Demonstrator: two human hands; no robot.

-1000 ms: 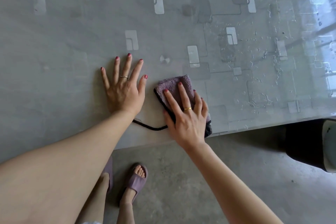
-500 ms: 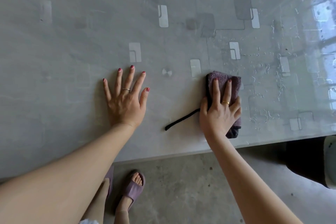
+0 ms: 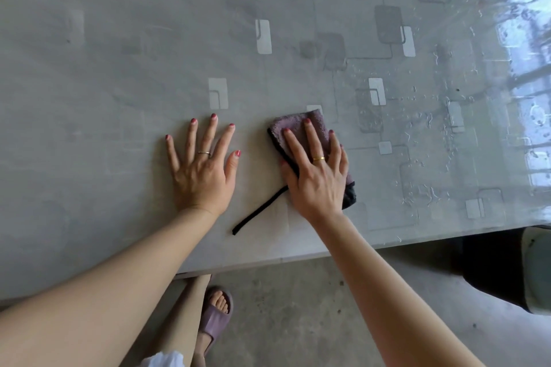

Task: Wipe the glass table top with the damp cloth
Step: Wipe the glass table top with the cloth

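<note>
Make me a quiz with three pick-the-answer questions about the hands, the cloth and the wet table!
1. Where do the water drops lie on the glass table top?
A. right of the cloth
B. under the left hand
C. left of the left hand

2. What colour is the cloth?
A. yellow
B. purple
C. green

3. What is the left hand doing?
A. gripping the cloth
B. making a fist
C. resting flat

Answers: A, the drops glisten right of the cloth. B, purple terry shows under the right hand. C, its fingers are spread on the glass.
</note>
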